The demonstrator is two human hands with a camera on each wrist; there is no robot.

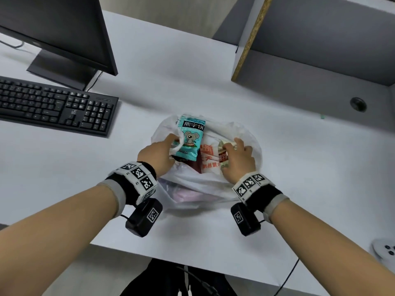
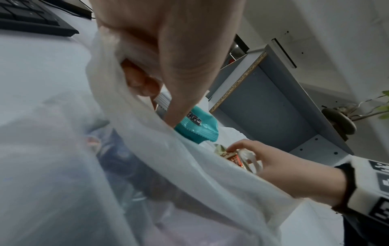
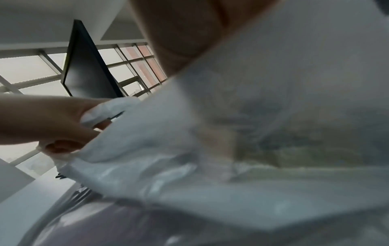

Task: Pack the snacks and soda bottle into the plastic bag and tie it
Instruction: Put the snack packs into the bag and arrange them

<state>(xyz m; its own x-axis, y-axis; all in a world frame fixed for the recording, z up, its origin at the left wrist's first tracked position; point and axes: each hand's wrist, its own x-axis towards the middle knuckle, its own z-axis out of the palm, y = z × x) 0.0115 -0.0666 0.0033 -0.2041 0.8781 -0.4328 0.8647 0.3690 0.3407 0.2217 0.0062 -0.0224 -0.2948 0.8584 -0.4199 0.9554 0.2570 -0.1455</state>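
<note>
A white plastic bag (image 1: 213, 184) with red print lies open on the desk. My left hand (image 1: 168, 147) grips the bag's left handle (image 2: 118, 69), which loops over its fingers, and its thumb presses on a teal snack pack (image 1: 189, 137) with a koala picture at the bag's mouth. My right hand (image 1: 234, 151) pinches a small red and cream snack packet (image 1: 223, 154) at the bag's right side, with a strip of bag plastic in the same grip. A dark shape (image 2: 126, 166) shows through the plastic inside the bag; I cannot tell what it is.
A black keyboard (image 1: 53, 105) and a monitor (image 1: 57, 28) stand at the back left. A grey partition with a raw chipboard edge (image 1: 252, 37) rises at the back right. A white controller (image 1: 384, 248) lies at the right edge.
</note>
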